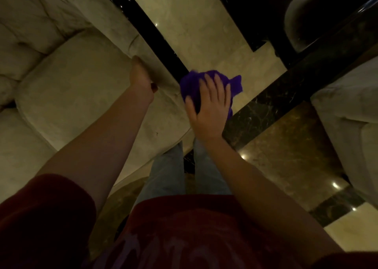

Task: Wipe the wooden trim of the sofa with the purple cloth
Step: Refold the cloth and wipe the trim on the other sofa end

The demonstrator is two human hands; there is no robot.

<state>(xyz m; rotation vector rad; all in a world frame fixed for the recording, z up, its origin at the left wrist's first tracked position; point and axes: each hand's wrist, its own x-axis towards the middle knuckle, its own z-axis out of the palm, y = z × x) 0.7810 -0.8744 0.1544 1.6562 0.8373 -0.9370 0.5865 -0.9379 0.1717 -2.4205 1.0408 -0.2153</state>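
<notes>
A pale upholstered sofa point(77, 93) fills the left of the head view, and its dark glossy wooden trim point(155, 33) runs diagonally along the outside of the armrest. My right hand point(210, 107) lies flat with fingers spread on the bunched purple cloth point(194, 82), pressing it at the near end of the trim at the armrest's front corner. My left hand point(141, 78) rests on the inner side of the padded armrest, its fingers curled over it and mostly hidden.
A polished marble floor point(196, 29) with dark border bands point(286, 88) lies beyond the sofa. A dark piece of furniture point(286, 13) stands at the upper right. Another pale seat point(351, 121) sits at the right edge. My legs stand beside the sofa's front.
</notes>
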